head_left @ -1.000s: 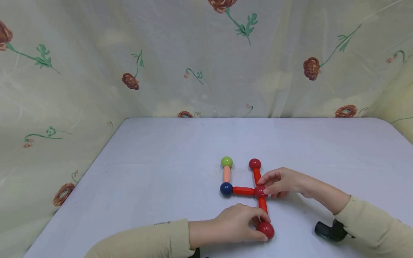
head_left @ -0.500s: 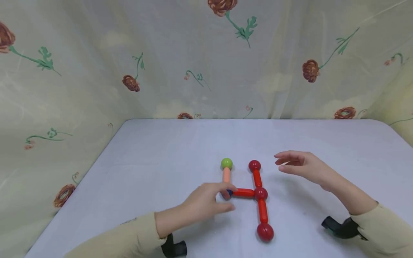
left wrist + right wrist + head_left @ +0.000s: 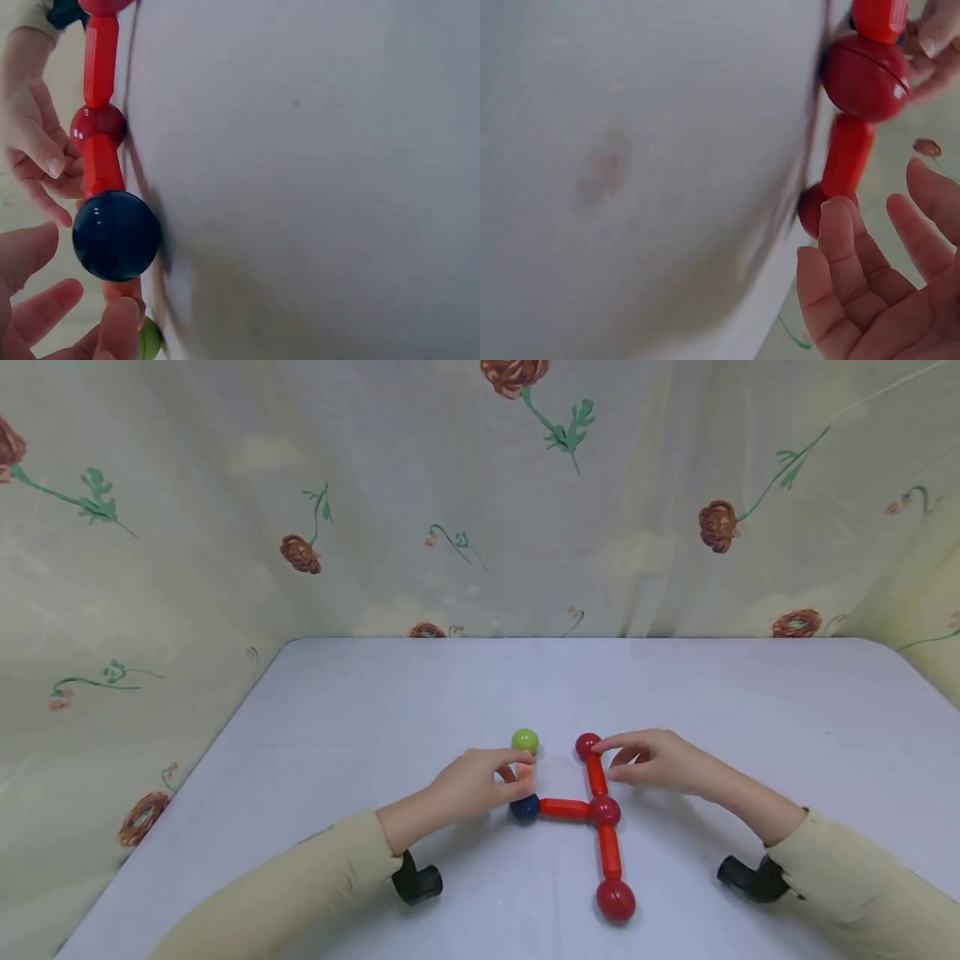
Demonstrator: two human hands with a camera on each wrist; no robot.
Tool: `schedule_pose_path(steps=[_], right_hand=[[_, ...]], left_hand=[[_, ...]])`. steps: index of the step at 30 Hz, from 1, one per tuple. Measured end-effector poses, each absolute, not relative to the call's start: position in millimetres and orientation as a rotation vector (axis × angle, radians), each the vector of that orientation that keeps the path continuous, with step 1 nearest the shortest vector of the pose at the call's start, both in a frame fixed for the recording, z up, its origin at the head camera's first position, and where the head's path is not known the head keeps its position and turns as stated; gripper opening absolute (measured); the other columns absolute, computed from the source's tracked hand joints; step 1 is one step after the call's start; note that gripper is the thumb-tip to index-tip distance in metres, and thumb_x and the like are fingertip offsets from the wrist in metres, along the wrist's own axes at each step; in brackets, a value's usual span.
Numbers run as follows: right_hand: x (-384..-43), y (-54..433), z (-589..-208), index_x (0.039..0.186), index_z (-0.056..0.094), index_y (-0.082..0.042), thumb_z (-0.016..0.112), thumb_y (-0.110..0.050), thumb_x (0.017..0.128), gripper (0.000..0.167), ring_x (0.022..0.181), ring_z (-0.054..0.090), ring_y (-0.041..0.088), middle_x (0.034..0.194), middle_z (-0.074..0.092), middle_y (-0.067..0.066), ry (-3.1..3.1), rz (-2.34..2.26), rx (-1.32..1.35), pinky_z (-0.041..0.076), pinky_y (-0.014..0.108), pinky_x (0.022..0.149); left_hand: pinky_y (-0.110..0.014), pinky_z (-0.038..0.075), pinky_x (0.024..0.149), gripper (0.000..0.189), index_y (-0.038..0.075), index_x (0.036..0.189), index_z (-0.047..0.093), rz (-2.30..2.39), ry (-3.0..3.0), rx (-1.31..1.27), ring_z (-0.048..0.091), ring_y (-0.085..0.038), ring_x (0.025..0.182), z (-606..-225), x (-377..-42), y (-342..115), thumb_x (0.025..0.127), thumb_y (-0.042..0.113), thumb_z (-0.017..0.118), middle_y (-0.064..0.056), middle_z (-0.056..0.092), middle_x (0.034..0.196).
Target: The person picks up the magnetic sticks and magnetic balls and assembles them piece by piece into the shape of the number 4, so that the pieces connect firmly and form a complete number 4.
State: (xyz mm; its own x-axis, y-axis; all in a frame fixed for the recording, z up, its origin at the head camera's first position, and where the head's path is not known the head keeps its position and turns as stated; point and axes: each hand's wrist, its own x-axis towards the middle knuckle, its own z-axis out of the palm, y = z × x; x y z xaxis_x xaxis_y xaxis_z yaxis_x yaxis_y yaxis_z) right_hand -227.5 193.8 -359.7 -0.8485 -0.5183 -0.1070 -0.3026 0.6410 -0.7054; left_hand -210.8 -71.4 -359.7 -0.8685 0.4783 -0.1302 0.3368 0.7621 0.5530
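A construction of magnetic rods and balls lies flat on the table. My left hand (image 3: 472, 785) is at the peach rod (image 3: 526, 777), between the green ball (image 3: 525, 741) and the dark blue ball (image 3: 116, 235). One fingertip overlaps that rod in the left wrist view; the thumb stands apart, and contact is unclear. My right hand (image 3: 663, 766) reaches in from the right, its index finger at the far red ball (image 3: 587, 745), its fingers parted and relaxed beside the red rod (image 3: 847, 154). Other red rods join the middle red ball (image 3: 604, 811) to the blue ball and the near red ball (image 3: 616, 902).
The white table (image 3: 360, 710) extends around the construction on all sides. Behind it hangs a pale curtain (image 3: 390, 460) with printed brown flowers. Black wrist cameras (image 3: 417, 881) sit under both sleeves.
My left hand let go of the near red ball and moved left and away to the peach rod. My right hand left the middle ball, lifted rightward, then came to the far red ball.
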Motion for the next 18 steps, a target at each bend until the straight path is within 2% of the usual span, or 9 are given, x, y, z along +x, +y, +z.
schedule_pose_path(steps=[7, 18], right_hand=[[-230.2, 175.4, -366.0, 0.118, 0.059, -0.006, 0.068, -0.018, 0.081, 0.040, 0.063, 0.051, 0.013, 0.079, 0.052, 0.003, 2.493, -0.907, -0.605, 0.048, 0.026, 0.060], [-227.3, 171.1, -368.3, 0.117, 0.058, -0.006, 0.067, -0.014, 0.081, 0.038, 0.066, 0.050, 0.014, 0.080, 0.051, 0.005, 2.512, -0.910, -0.514, 0.048, 0.026, 0.060]], left_hand=[[-0.021, 0.036, 0.054, 0.036, 0.018, 0.113, 0.062, 0.746, 2.624, 0.581, 0.049, -0.011, 0.067, -368.0, -221.0, -60.9, 0.081, 0.034, 0.068, 0.002, 0.054, 0.074], [-0.020, 0.036, 0.053, 0.038, 0.018, 0.114, 0.062, 0.749, 2.621, 0.530, 0.049, -0.011, 0.069, -368.0, -219.8, -58.3, 0.081, 0.035, 0.068, 0.002, 0.054, 0.074]])
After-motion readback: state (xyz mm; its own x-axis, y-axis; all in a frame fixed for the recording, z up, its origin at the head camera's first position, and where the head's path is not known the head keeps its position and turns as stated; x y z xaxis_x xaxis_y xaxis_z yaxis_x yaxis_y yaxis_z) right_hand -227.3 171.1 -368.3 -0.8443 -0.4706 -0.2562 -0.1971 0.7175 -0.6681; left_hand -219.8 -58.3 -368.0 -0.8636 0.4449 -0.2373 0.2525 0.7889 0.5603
